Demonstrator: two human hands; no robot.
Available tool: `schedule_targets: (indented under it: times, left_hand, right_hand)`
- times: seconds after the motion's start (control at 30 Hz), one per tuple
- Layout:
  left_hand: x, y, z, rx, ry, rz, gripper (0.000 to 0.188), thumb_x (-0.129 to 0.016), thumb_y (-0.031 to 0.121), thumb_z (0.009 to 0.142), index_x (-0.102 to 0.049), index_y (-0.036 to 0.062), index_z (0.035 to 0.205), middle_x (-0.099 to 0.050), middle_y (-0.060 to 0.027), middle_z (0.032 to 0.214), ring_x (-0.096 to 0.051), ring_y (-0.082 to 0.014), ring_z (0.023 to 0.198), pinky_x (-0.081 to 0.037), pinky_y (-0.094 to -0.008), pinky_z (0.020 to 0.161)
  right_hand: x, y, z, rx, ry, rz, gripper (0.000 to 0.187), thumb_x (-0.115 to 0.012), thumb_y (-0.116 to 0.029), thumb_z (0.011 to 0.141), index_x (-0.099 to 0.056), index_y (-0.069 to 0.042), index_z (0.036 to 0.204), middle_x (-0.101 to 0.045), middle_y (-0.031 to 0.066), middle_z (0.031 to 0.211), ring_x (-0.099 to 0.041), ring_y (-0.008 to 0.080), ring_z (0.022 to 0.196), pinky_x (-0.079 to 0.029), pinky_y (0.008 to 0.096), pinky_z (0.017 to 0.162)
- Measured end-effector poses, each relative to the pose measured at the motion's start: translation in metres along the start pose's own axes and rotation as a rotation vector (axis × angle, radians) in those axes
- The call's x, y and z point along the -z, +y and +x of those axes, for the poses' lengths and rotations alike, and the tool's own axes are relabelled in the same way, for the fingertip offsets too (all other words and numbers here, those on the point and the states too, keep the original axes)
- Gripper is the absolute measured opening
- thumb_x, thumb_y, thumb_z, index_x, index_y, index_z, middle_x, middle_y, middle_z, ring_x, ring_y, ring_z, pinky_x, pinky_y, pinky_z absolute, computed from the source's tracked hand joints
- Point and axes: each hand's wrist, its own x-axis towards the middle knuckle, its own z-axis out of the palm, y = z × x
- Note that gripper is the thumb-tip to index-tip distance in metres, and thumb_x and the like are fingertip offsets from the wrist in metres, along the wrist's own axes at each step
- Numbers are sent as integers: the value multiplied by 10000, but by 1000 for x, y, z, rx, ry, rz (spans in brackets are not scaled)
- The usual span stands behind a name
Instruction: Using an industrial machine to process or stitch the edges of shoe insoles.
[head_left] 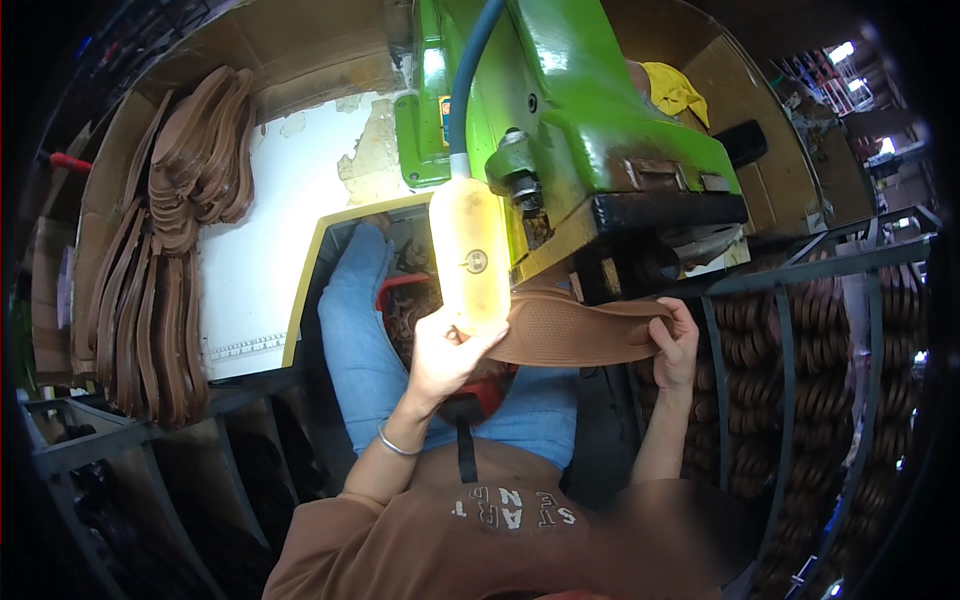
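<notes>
A brown shoe sole with a textured face is stretched between my two hands, just below the front of a green machine. My left hand is closed on the sole's left end, its fingers partly behind a glowing yellow lamp. At the other end my right hand grips the sole with the thumb on the near face and fingers curled over the edge. The machine's dark working head hides part of the sole's far edge.
Stacked brown soles lie at the left of the white table. Between my knees sits a red bin holding scraps. A rack of many soles stands at right, and a yellow cloth lies behind the machine.
</notes>
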Motion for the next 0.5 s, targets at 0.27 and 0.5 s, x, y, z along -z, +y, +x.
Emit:
schedule_targets:
  times: [0.27, 0.5]
  left_hand:
    - [-7, -13, 12, 79, -93, 241, 277, -706, 92, 802, -605, -6, 1040, -642, -45, 894, -593, -96, 792, -483, -231, 712]
    - [26, 28, 4, -60, -14, 189, 276, -698, 13, 761, -612, -47, 1017, -655, -96, 930, -608, -127, 849, -487, -261, 795]
  right_hand:
    - [9, -36, 39, 81, 26, -160, 212, -652, -80, 826, -552, -4, 997, -608, 24, 893, -570, 74, 797, -450, 207, 721]
    - [-43, -37, 61, -47, -190, 14, 242, -659, -26, 782, -562, -1, 1002, -632, 47, 919, -606, 105, 813, -485, 224, 720]
